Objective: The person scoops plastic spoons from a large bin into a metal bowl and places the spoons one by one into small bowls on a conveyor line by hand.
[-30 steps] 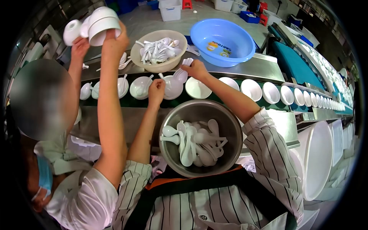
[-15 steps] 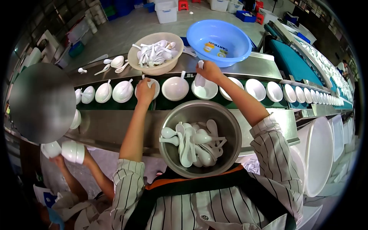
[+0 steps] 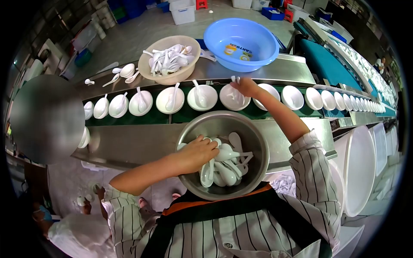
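Note:
My right hand [image 3: 246, 87] is closed on a white spoon [image 3: 236, 96] whose lower end is inside a white bowl [image 3: 224, 92]. A steel basin [image 3: 263, 165] full of white spoons [image 3: 227, 172] sits close to my body. Down in its left side, my left hand [image 3: 198, 152] has its fingers curled onto a spoon, partly hidden by the hand. Left of my right hand, a bowl [image 3: 211, 103] and several more each have one spoon leaning in them. Bowls [image 3: 292, 98] to the right show no spoon.
A green conveyor belt [image 3: 161, 119] carries the bowl row. Beyond it, a cream basin [image 3: 195, 71] of spoons and a blue basin [image 3: 264, 45] stand on a steel ledge [image 3: 292, 71]. Loose spoons [image 3: 111, 80] lie at left. A co-worker [image 3: 81, 230] is at lower left.
My left hand has left the bowls and come down into the steel basin. The bowls have shifted left under my right hand, which has moved slightly right. The co-worker's hands have moved lower.

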The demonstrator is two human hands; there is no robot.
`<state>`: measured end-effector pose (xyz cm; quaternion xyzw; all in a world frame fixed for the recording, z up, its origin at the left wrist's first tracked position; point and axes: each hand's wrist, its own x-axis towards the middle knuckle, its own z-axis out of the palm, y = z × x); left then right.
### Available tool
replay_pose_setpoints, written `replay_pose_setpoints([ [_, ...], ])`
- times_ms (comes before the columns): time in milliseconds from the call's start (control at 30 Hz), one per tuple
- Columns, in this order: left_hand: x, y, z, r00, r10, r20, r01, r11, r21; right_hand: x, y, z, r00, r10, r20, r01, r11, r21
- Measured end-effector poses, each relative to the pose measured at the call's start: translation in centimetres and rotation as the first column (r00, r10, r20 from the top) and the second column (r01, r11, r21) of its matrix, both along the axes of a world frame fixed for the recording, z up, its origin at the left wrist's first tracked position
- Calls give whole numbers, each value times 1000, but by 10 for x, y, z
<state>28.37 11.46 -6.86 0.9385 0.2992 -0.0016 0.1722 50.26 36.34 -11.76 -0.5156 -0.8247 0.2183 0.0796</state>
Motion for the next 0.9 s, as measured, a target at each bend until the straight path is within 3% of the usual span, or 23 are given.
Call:
replay_pose_setpoints([
  [133, 5, 1, 7, 999, -48, 14, 49, 997, -66, 11, 3, 6, 977, -77, -201, 95, 992, 79],
  [233, 6, 9, 19, 994, -106, 8, 106, 983, -150, 26, 2, 20, 979, -157, -134, 172, 979, 113],
  [267, 5, 11, 20, 994, -109, 24, 111, 975, -195, 33, 6, 16, 986, -168, -22, 169, 982, 87],
  [367, 3, 19, 27, 998, -54, 34, 62, 929, -365, 57, 5, -10, 985, -27, 172, 1, 989, 148],
  [400, 1, 23, 31, 999, -23, 27, 32, 905, -424, 56, -1, 1, 979, -68, 190, 59, 997, 50],
  [500, -6, 35, 48, 996, 85, 17, -66, 876, -479, 34, -43, 52, 992, -99, -84, 110, 984, 137],
  [567, -9, 51, 46, 991, 98, 92, -50, 905, -423, 20, -67, 74, 859, 132, -494, -234, 961, -149],
  [633, -9, 68, 46, 978, 117, 171, -43, 922, -386, 2, -113, 100, 797, 353, -490, -536, 788, -303],
  [700, -6, 80, 48, 946, 282, 163, -187, 880, -437, -12, -143, 111, 797, 512, -321, -599, 741, -304],
  [733, -6, 87, 48, 944, 286, 164, -205, 899, -388, -13, -140, 95, 854, 458, -248, -516, 807, -286],
  [767, -8, 93, 41, 868, 434, 242, -284, 834, -473, -8, -134, 92, 870, 419, -260, -484, 826, -287],
  [833, -26, 110, 26, 688, 598, 411, -474, 799, -369, 10, -113, 91, 896, 340, -286, -420, 859, -293],
  [867, -39, 122, 19, 577, 687, 442, -609, 722, -327, 19, -105, 84, 895, 229, -383, -333, 914, -231],
  [900, -52, 133, 11, 453, 754, 475, -728, 621, -292, 28, -89, 71, 924, 157, -349, -218, 965, -144],
])
